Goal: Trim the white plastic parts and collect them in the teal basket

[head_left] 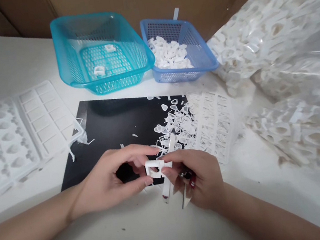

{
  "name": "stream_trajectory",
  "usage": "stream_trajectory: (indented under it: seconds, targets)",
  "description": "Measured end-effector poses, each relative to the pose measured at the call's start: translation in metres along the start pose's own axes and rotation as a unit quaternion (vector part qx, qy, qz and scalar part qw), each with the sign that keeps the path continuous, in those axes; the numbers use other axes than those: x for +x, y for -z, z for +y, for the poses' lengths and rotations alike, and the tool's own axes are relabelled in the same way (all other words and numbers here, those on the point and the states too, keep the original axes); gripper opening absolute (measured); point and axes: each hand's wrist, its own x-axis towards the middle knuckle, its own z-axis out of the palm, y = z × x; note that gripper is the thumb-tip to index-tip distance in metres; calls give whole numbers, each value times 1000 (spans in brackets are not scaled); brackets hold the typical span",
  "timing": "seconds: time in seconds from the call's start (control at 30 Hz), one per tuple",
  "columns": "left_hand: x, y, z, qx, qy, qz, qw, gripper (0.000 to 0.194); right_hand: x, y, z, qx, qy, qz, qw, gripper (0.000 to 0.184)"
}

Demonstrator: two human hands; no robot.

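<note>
A small white frame-like piece (152,170) with a square opening is between my two hands above the black mat. My left hand (109,179) holds its left side, with the thumb below and the index finger raised above it. My right hand (202,173) pinches its right end between thumb and forefinger. Tucked in the right palm is a slim tool with a pointed metal end (184,197) and dark and red parts; its kind is partly hidden. A white stick-like strip (166,189) with a dark tip lies under the hands.
White scraps (180,127) cover the right side of the black mat (111,119). Behind stand a teal basket (64,66) with two white pieces and a blue basket (198,56) of white parts. Moulded trays (36,110) lie left; a large clear bag (286,37) of parts fills the right.
</note>
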Motion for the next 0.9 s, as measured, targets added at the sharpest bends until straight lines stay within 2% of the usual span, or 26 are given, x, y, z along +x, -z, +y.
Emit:
stream_trajectory:
  seconds: [0.2,0.3,0.4,0.5,0.57,0.7,0.83,0.9]
  targets:
    - [2,4,0,-66,0,-70,995,51,-2,-2,4,19,-6,-12,1000,12]
    - [3,4,3,-92,28,-81,992,40,-2,-2,4,18,3,-11,1000,15]
    - [4,2,4,-121,66,-44,990,31,-2,-1,2,23,-10,-2,1000,13]
    - [4,-1,3,-156,89,9,984,33,-1,-1,1,38,-25,-1,999,7]
    - [2,-1,0,-154,90,11,984,37,0,-1,0,47,-36,-5,998,7]
    - [-1,0,-4,-125,63,-19,990,42,1,0,1,59,-74,-20,995,12]
    - [2,1,-1,-81,53,-52,994,43,1,1,1,66,-81,-29,994,16]
    - [3,1,1,-58,58,-50,995,43,2,0,1,66,-80,-29,994,17]
